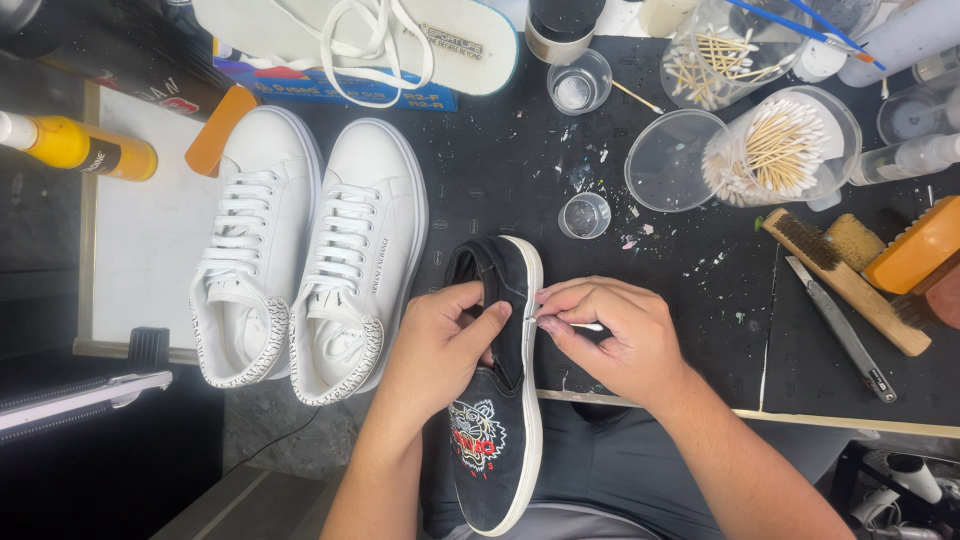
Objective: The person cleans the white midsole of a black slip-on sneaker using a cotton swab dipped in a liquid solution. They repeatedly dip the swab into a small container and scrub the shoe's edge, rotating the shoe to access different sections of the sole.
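The black work mat (pixel 520 150) spreads away from the grip on every side; its far edge is crowded with items cut off by the frame. Left of the grip stands a pair of white sneakers (pixel 305 250), soles down, well apart from both hands. The black slip-on shoe (pixel 500 400) lies under the grip, toe towards the person, an embroidered tiger face on its vamp, its toe clipped by the bottom edge; the left hand (pixel 440 345) closes round the collar, thumb over the top, fingers hidden inside the opening; the right hand (pixel 615 335) pinches a cotton swab (pixel 585 326) between thumb and fingertips, its tip pressed to the white sole edge, most of the stick concealed by the fingers. Beyond the grip to the right sit clear cups of cotton swabs (pixel 780 150) and a wooden brush (pixel 845 280); just beyond the heel, a small clear cup (pixel 584 215), contents unclear.
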